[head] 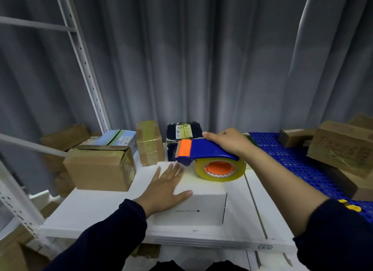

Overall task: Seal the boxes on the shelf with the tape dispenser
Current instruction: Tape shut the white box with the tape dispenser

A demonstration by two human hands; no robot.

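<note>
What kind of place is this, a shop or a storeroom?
Probably a storeroom or packing area: a white metal shelf holds taped cardboard boxes, and the right hand runs a tape dispenser over a white box.

One white box (199,198) is seen on the shelf (96,214). Behind it, one black box (182,133), one blue-printed box (119,138) and at least six brown boxes (101,168) are counted. One tape dispenser (210,155) and two hands (165,188) are seen.
</note>
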